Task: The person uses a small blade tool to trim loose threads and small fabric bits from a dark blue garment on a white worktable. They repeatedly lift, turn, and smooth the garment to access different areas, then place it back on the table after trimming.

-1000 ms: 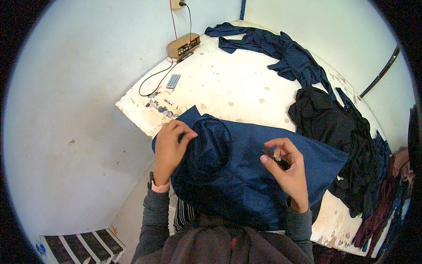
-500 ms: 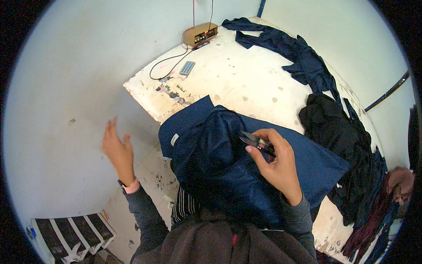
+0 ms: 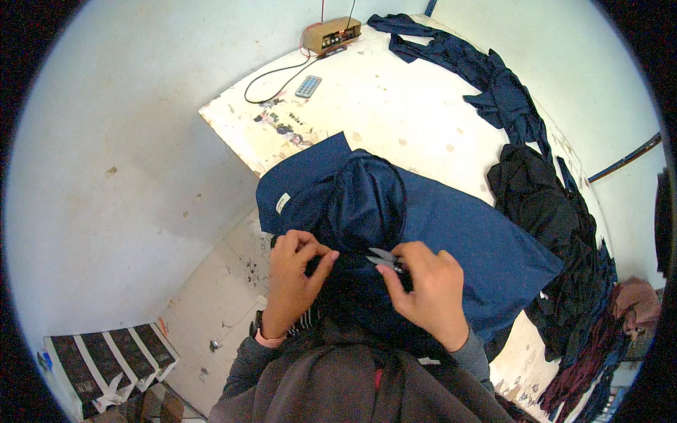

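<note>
A navy blue garment (image 3: 451, 225) with a small white label (image 3: 283, 203) lies bunched at the table's near edge, its darker, shinier part heaped in the middle. My right hand (image 3: 430, 289) is closed around small black thread snips (image 3: 384, 259), whose two grey blades stand a little apart and point left over the cloth. Facing it, my left hand (image 3: 296, 271) is at the garment's near left side, thumb and forefinger pinched together. What those fingertips hold, if anything, is too small to tell. A watch with a pink strap (image 3: 271, 340) is on my left wrist.
On the white, paint-worn table (image 3: 395, 106) are a brown amplifier-like box (image 3: 333, 35) with cables, and a remote control (image 3: 308, 87). Dark blue clothes (image 3: 504, 99) and a black cloth pile (image 3: 543, 197) line the right side. A black-and-white striped bag (image 3: 106, 366) stands low at left.
My left hand has come in from the far left, where its fingers were spread, and is now pinched at the garment. My right hand with the snips has moved slightly down and left.
</note>
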`<action>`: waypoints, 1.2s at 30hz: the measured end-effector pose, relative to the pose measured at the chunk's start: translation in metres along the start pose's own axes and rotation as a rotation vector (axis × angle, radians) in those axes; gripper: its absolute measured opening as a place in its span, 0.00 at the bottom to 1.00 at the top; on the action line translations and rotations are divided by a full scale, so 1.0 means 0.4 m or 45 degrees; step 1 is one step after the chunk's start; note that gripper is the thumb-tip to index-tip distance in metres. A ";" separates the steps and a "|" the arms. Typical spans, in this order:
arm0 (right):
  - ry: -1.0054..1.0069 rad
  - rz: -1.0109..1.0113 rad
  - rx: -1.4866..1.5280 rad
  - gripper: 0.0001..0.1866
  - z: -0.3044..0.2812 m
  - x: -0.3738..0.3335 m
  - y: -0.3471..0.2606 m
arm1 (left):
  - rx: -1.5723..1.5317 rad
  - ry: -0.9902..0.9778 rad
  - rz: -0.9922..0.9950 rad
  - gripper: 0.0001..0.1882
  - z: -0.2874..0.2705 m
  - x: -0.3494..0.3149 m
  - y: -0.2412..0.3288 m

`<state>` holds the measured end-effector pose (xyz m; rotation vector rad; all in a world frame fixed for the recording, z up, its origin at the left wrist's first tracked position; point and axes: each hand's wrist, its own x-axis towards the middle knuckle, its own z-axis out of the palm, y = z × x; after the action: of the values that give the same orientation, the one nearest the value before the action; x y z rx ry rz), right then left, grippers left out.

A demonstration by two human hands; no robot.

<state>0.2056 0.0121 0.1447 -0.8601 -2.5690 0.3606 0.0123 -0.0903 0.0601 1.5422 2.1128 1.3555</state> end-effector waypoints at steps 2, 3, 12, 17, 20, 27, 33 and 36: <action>-0.058 -0.067 -0.171 0.11 0.020 -0.003 -0.013 | 0.083 0.014 0.052 0.09 -0.012 0.004 -0.001; -0.055 -0.098 -0.207 0.11 0.035 -0.003 -0.018 | 0.125 0.021 0.077 0.09 -0.016 0.005 0.001; -0.014 -0.224 -0.416 0.12 0.095 -0.002 -0.041 | 0.128 -0.009 0.096 0.07 -0.040 -0.004 0.027; 0.094 -0.045 -0.318 0.10 0.015 -0.025 -0.014 | 0.433 0.159 -0.146 0.08 -0.112 0.011 -0.002; 0.280 0.162 -0.248 0.11 -0.030 -0.045 0.010 | 0.766 0.453 -0.034 0.13 -0.119 0.027 -0.019; 0.390 0.423 -0.046 0.10 -0.064 -0.072 0.049 | 0.037 -0.180 0.323 0.12 0.018 0.067 0.084; 0.283 0.358 0.029 0.11 -0.039 -0.076 0.041 | -0.231 -0.353 0.055 0.10 0.081 0.113 0.082; 0.282 0.307 -0.019 0.11 -0.017 -0.075 0.060 | -0.310 -0.287 0.035 0.08 0.093 0.109 0.075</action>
<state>0.2430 0.0130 0.1332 -1.1511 -2.2741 0.2966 0.0359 -0.0324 0.0764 1.5464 1.7316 1.3208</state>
